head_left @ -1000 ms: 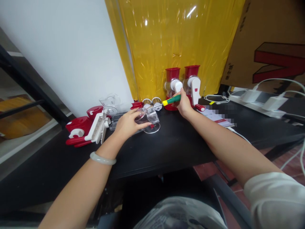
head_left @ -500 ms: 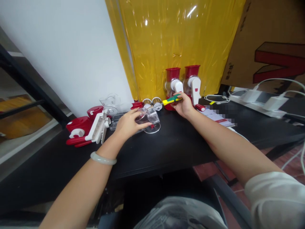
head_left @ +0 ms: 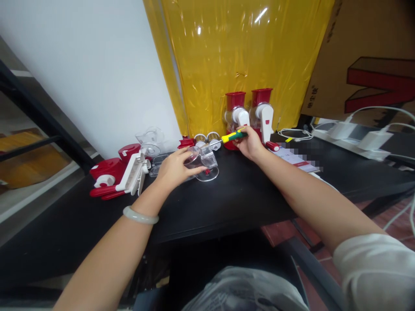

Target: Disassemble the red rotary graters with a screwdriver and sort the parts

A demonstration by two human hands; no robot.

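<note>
My left hand (head_left: 177, 169) is wrapped round a clear plastic grater housing (head_left: 209, 160), which rests on the black table (head_left: 207, 207). A small red part shows at the housing's round base. In my right hand (head_left: 250, 142) is a screwdriver (head_left: 234, 135) with a green and yellow handle, gripped by its end. Its shaft points left, towards the upper opening of the clear housing; whether the tip touches anything I cannot tell. Just behind the housing lie two metal grater drums (head_left: 213, 140) and a red part (head_left: 187, 142).
Two red and white rotary graters (head_left: 266, 114) stand at the back. Red and white grater parts (head_left: 108, 168) lie at the left, near a clear housing (head_left: 151, 140). A power strip (head_left: 353, 140) with white plugs, cables and a printed sheet (head_left: 296, 157) are at the right.
The screwdriver has turned slightly in my right hand and lies a little more level, its shaft now plainly visible. My left hand and the clear housing have hardly moved.
</note>
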